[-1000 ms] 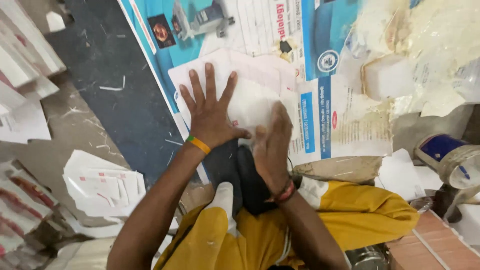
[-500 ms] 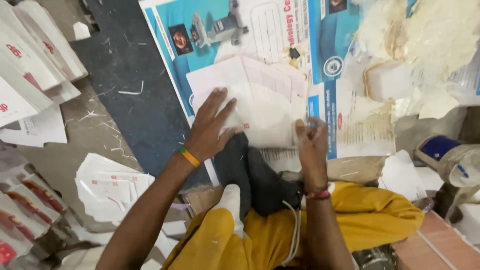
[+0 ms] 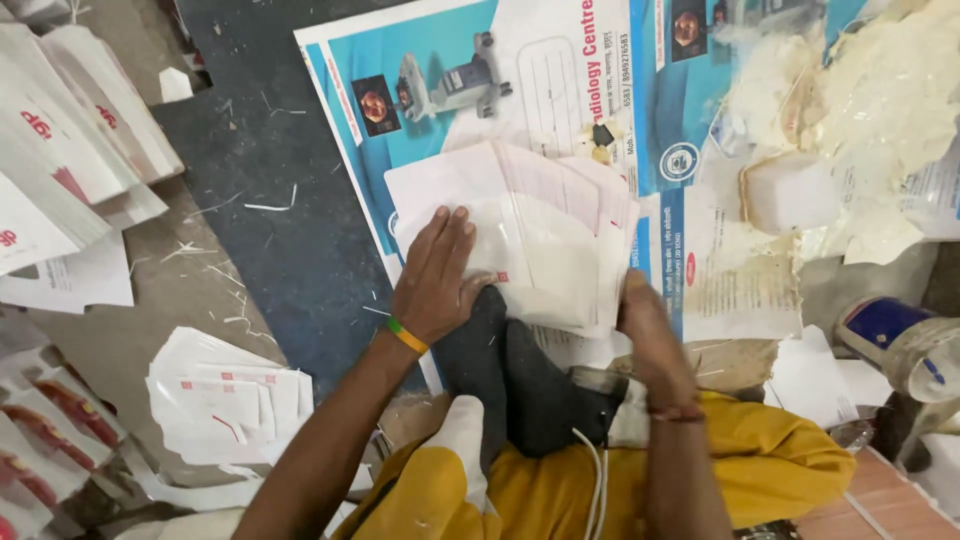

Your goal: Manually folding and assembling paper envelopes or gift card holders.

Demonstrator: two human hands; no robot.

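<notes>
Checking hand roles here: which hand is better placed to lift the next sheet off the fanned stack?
Probably the right hand: it sits at the stack's right edge, where the sheet edges fan out. The left hand lies flat on top, pinning the stack.

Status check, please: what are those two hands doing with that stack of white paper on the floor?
Left hand flat on fanned white paper stack. Right hand gripping stack's right edge. Nothing blocking.

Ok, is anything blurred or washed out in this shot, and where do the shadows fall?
Head view: even, soft light, with no hard shadows; the left hand and paper stack are fairly sharp, the right hand slightly smeared; the pale crusty mess at top right is nearly washed out.
</notes>
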